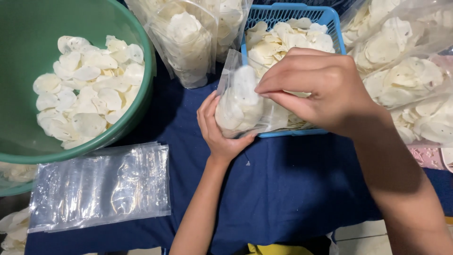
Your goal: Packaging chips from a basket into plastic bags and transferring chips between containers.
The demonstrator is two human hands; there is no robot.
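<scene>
My left hand [218, 130] cups a small clear bag [243, 101] of pale round chips from below, fingers curled around its underside, holding it upright just in front of the blue basket [336, 21]. My right hand [318, 85] comes in from the right above the bag, its fingertips [264, 89] pinched together at the bag's open top; I can't tell whether a chip is between them. That hand and its forearm cover much of the basket, which is heaped with loose chips. To the left sits a green basin [137, 108], also holding chips, and below it a flat stack of empty clear bags [101, 186] lies on the dark blue cloth [283, 184]. Filled bags [188, 42] stand behind, with more piled at the right edge.
</scene>
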